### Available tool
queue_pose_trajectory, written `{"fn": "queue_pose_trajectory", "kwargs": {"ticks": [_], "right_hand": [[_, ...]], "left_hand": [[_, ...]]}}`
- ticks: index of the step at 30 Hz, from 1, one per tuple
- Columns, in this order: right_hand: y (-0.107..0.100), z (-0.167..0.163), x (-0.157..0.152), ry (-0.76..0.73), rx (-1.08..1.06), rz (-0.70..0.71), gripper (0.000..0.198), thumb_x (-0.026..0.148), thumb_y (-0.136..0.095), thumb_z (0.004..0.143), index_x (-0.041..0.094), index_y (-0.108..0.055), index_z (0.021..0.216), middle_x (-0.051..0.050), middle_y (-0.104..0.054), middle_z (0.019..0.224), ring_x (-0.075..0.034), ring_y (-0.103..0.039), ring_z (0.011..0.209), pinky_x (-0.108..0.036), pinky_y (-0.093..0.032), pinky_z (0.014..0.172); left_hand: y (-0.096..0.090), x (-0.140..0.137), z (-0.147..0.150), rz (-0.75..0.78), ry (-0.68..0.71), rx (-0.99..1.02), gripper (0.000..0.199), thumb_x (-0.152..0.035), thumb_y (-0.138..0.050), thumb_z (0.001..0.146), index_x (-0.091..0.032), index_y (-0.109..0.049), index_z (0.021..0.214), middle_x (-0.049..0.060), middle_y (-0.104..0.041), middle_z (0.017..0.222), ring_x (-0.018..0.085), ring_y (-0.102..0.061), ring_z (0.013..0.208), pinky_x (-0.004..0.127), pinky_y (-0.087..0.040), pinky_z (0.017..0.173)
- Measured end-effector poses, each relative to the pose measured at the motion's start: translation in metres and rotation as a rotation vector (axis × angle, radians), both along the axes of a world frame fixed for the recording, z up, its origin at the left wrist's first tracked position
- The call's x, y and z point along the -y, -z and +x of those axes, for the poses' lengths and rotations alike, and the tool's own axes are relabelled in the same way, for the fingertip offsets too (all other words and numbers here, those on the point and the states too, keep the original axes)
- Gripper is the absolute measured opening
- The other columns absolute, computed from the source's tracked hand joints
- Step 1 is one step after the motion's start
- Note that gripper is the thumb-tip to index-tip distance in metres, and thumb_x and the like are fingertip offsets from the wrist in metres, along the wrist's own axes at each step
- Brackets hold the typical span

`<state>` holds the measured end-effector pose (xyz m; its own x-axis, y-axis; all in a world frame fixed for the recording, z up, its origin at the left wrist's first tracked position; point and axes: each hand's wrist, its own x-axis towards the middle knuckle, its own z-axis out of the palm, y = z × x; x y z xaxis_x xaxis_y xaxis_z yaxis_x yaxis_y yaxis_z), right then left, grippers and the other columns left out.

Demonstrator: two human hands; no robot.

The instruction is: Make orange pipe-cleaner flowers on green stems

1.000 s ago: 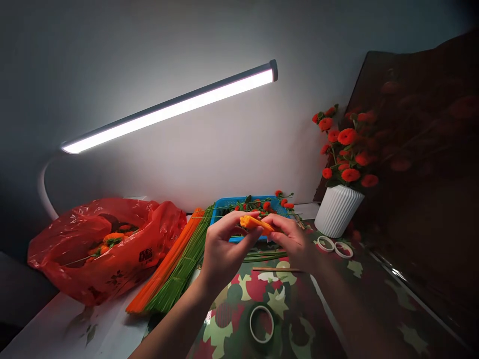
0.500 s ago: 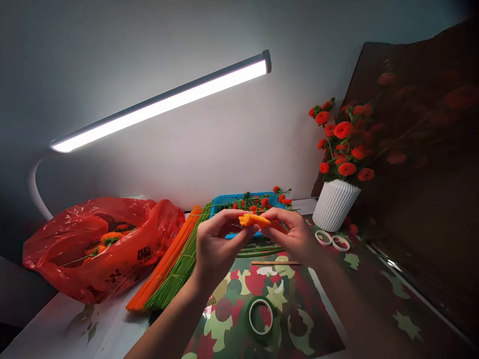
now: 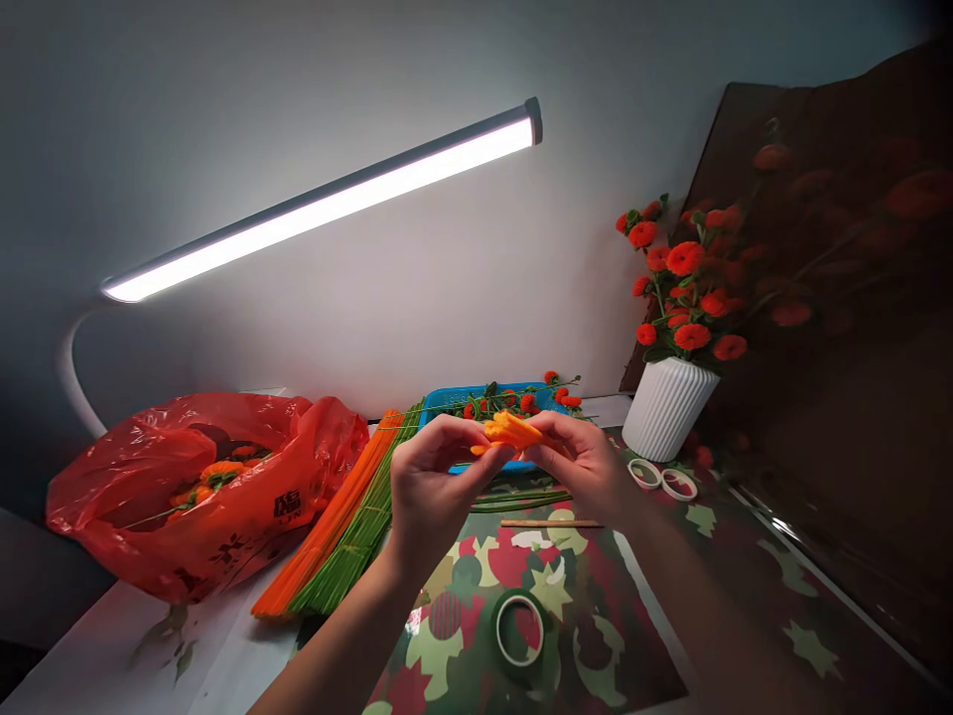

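– Since both your hands meet in the middle of the scene, what is in your left hand (image 3: 436, 472)?
– You have an orange bundle (image 3: 512, 430) pinched between its thumb and finger, its loose tips spread a little to the left.
– And your right hand (image 3: 585, 457)?
– Its thumb and fingers grip the same bundle from the right, above the table.
– What lies around you?
– Just beyond your hands is a blue basket (image 3: 447, 394) with small red flowers (image 3: 527, 402). Below them you see green stems (image 3: 513, 503) and a thin brown stick (image 3: 552, 523). Nearer to you, a roll of green tape (image 3: 497, 650) rests on the patterned mat (image 3: 466, 606).
– Further out?
– To your left are orange sticks (image 3: 328, 521) beside green ones (image 3: 361, 531), then a red bag (image 3: 179, 546) holding orange flowers (image 3: 218, 475). To your far right, a white vase (image 3: 670, 409) holds red flowers; two rings (image 3: 662, 481) lie just nearer.
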<state>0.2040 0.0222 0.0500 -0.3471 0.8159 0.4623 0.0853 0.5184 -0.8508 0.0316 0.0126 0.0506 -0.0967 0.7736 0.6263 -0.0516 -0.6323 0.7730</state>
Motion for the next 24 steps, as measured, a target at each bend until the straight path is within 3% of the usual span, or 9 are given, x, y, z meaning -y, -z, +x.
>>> {"fn": "queue_pose_trajectory", "kwargs": {"ticks": [8,15,24], "right_hand": [[-0.0036,-0.0003,0.0015,0.028,0.037,0.043,0.019,0.031,-0.056,0.092,0.021,-0.069,0.101,-0.001,-0.067,0.089,-0.014,-0.061,0.081,-0.025,-0.05,0.073],[-0.003,-0.0003,0.0002,0.015,0.043,0.071,0.018,0.029,-0.056,0.092,0.022,-0.07,0.102,-0.002,-0.066,0.089,-0.014,-0.059,0.081,-0.025,-0.049,0.073],[-0.0034,0.0003,0.0002,0.019,0.031,0.074,0.02,0.03,-0.055,0.093,0.022,-0.07,0.102,-0.001,-0.066,0.088,-0.014,-0.058,0.08,-0.025,-0.046,0.071]], "left_hand": [[0.0019,-0.001,-0.0006,-0.039,0.041,-0.03,0.012,-0.024,-0.075,0.075,-0.019,-0.068,0.083,0.001,-0.071,0.075,0.014,-0.069,0.066,0.021,-0.059,0.061],[0.0001,0.0,-0.0016,0.064,0.088,-0.063,0.005,-0.017,-0.069,0.08,-0.018,-0.064,0.083,0.001,-0.063,0.08,0.011,-0.063,0.072,0.019,-0.056,0.064],[0.0023,-0.0025,-0.0012,0.14,0.103,-0.066,0.011,-0.01,-0.065,0.08,-0.02,-0.062,0.081,0.0,-0.058,0.081,0.01,-0.058,0.075,0.016,-0.053,0.06]]}}
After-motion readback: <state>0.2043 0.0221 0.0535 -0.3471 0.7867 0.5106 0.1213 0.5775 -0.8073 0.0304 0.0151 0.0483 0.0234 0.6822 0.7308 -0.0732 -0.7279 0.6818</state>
